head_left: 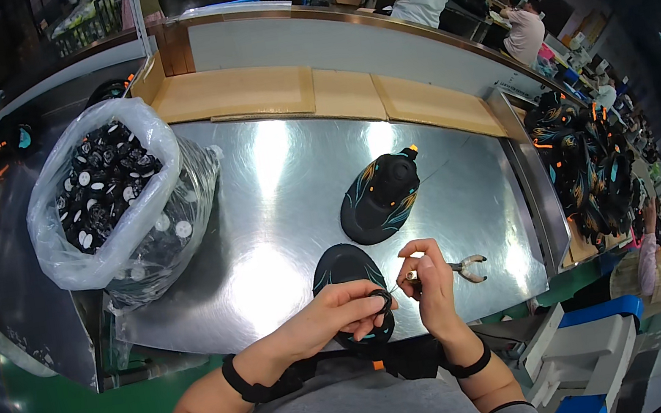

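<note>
Close to my body, a black cap (345,262) with thin teal lines lies under my left hand (354,310). That hand's fingers are closed on a small black ring-shaped piece (381,300). Just right of it, my right hand (435,287) has its fingers curled in a pinch, with a small pale tip at the fingertips. A thin strand seems to run between the hands. The two-pronged end of a pair of pliers (470,268) shows beyond the right hand; whether the hand grips it is unclear. Farther off, another black cap (380,197) with orange and teal lines rests on the table.
The metal table (298,160) carries a big clear plastic bag (193,214) of black round pieces and white discs at left. Cardboard strips (245,93) line its back edge. Piled caps (584,160) fill a bin at right. Beside me stands a white-and-blue chair (587,348). People work beyond.
</note>
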`<state>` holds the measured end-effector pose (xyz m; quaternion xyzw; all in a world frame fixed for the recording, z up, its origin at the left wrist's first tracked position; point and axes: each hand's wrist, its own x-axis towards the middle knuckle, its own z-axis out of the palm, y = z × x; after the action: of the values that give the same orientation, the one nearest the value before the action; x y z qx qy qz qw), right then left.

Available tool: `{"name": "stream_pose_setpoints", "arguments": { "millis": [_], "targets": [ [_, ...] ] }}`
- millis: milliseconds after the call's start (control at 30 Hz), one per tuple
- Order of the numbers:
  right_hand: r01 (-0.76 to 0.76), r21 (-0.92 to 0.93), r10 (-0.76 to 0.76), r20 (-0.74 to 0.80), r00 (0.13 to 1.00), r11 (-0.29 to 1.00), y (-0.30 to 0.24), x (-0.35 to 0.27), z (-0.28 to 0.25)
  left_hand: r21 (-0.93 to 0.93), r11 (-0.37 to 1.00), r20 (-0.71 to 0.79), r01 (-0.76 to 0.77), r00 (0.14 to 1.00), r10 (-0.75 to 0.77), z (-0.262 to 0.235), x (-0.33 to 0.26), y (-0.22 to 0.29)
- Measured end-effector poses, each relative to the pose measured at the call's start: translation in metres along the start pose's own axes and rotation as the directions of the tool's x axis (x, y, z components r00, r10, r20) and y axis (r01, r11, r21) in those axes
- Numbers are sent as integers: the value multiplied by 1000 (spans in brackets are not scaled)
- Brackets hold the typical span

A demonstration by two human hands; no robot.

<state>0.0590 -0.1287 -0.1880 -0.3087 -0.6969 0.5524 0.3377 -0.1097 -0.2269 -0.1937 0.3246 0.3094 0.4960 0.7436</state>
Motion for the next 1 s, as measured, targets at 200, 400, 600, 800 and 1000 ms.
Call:
{"name": "stream_pose_setpoints", "arguments": {
  "millis": [200, 400, 600, 800, 1000],
  "targets": [
    [77, -65, -74, 50, 996, 995, 11, -1, -1, 12, 1000, 41, 24, 999, -25, -4, 3, -1],
    [68, -76, -62, 72, 995, 995, 7, -3, 1, 8, 1000, 56, 15, 998, -16, -6, 5, -5],
    [60, -79, -55, 59, 997, 995, 8, -3, 0, 2, 1000, 50, 23, 998, -23, -6, 6, -7],
    [56, -64, -52, 67, 996, 996, 11, -3, -2, 5, 1000, 42, 28, 999, -29, -5, 7, -6],
    [66, -64, -61, 73, 995, 996, 11, -3, -1, -7, 999, 44, 33, 998, -33, -5, 7, -7]
  ]
}}
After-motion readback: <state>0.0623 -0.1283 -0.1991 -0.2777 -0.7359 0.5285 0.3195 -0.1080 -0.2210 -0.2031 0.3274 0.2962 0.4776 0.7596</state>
